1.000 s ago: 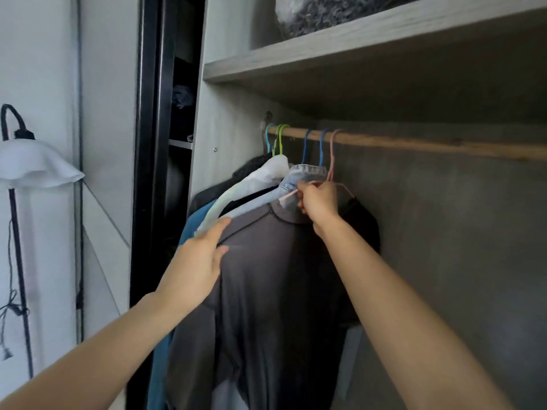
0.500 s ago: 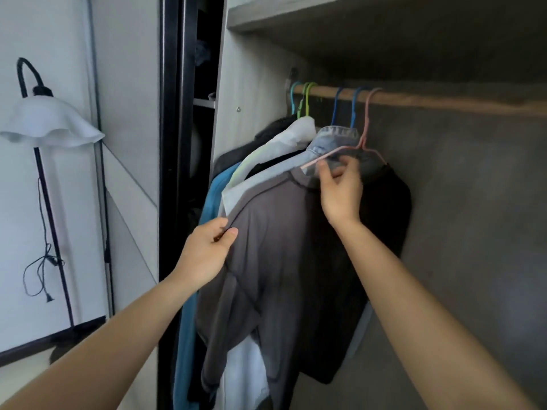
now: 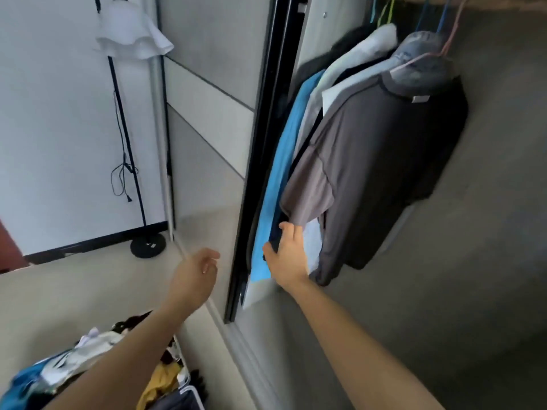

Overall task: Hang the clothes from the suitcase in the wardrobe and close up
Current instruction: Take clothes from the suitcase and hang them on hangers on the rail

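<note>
A grey T-shirt [image 3: 384, 161] hangs on a pink hanger [image 3: 426, 56] as the frontmost item in the wardrobe. Behind it hang a denim piece, a white shirt [image 3: 355, 60] and a bright blue garment [image 3: 278, 187]. My right hand [image 3: 288, 255] is low, its fingers fairly straight against the bottom hems of the blue and dark garments. My left hand [image 3: 195, 276] hovers in front of the wardrobe door, relaxed and holding nothing. The open suitcase [image 3: 183, 392] with several loose clothes [image 3: 88, 353] shows at the bottom left.
The black edge of the sliding wardrobe door [image 3: 266, 143] stands just left of the hanging clothes. A floor lamp [image 3: 133, 39] with a round base [image 3: 148, 245] and dangling cord is by the white wall. The right half of the wardrobe holds no clothes.
Both hands have left the grey T-shirt's collar and shoulder and dropped down. The right hand now touches the hems. My view has tilted down, bringing the suitcase into sight.
</note>
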